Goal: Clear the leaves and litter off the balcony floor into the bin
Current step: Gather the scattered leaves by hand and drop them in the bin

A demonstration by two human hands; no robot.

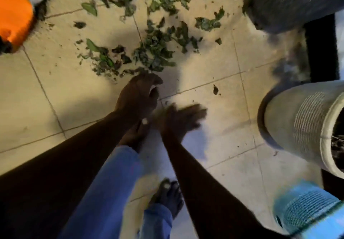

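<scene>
A pale tiled floor (pixel 61 93) fills the frame, crossed by thin grout lines and speckled with dirt crumbs. Across the upper centre lies a broad scatter of green leaves (pixel 154 39), torn and wilted, thickest just above the middle of the frame and thinning toward the top edge. In the upper right stands a big dark grey pot (pixel 290 2) with a black frame (pixel 320 49) beneath it. Below that, at the right edge, a pale ribbed planter (pixel 297 123) shows dark soil and dry twigs inside its rim. An orange container (pixel 14 15) sits in the upper left corner. At the lower right corner is a blue mesh basket (pixel 305 212), well apart from the leaf scatter. Two bare arms reach in from the bottom toward the centre. The left hand (pixel 139 95) hovers at the lower edge of the leaves, back toward the camera, fingers curled downward and in; whether anything is held in it cannot be told. The right hand (pixel 182 119) is just beside it, lower and to the right, blurred, with fingers spread and nothing in them. Two legs in blue jeans (pixel 104 192) end in bare feet, one foot (pixel 134 136) under the left wrist, the other foot (pixel 167 199) near the bottom centre. A single leaf scrap (pixel 215 89) lies alone right of the hands.
</scene>
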